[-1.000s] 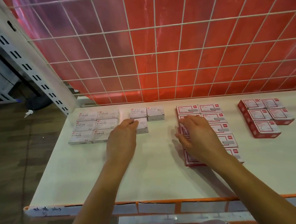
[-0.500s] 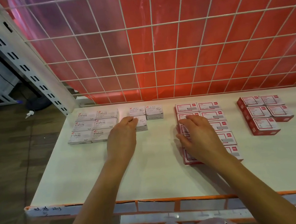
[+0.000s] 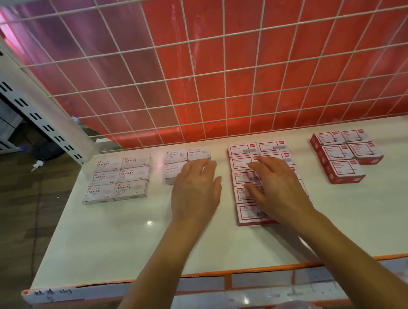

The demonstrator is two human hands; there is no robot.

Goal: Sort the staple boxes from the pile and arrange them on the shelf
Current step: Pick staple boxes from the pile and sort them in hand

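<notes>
Four groups of small boxes lie on the white shelf [image 3: 131,237]. Far left is a block of several white STAPLES boxes [image 3: 117,178]. Beside it sit white paper-clip boxes [image 3: 185,156], with my left hand [image 3: 196,190] lying flat over the front right one, fingers straight. In the middle, two columns of flat red-and-white boxes [image 3: 245,150] run toward me; my right hand [image 3: 274,187] rests on them with fingers spread. Thicker red boxes [image 3: 344,157] are grouped at the right.
A white wire grid [image 3: 213,65] over a red sheet closes the back of the shelf. A slotted white upright [image 3: 23,102] stands at the left, with floor beyond it. The shelf's front edge carries an orange strip [image 3: 260,270]. Bare shelf lies in front of the boxes.
My left hand has shifted right, off the gap beside the staple boxes and onto the paper-clip group. My right hand stays on the middle red boxes, fingers now more spread.
</notes>
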